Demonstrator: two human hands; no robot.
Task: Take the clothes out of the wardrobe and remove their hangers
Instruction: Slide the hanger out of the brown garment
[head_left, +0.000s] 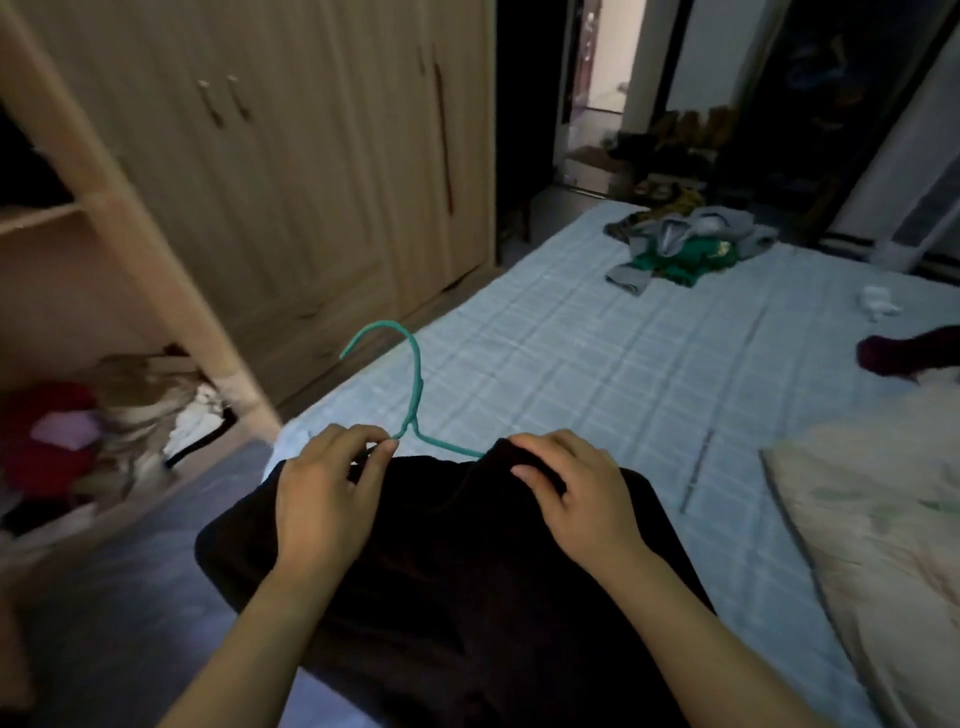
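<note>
A dark brown garment (441, 561) lies on the near corner of the bed (597, 364), still on a teal wire hanger (415, 384) whose hook sticks up past the collar. My left hand (327, 493) pinches the hanger's left shoulder where it enters the garment. My right hand (576, 493) grips the fabric at the collar over the hanger's right arm. The wooden wardrobe (291, 156) stands to the left, its near compartment open with folded clothes (78, 447) piled on the bottom shelf.
A heap of grey and green clothes (685, 244) lies at the bed's far end. A dark red item (904, 353) and a pale quilt (883, 519) lie on the right side. A narrow floor strip runs between bed and wardrobe.
</note>
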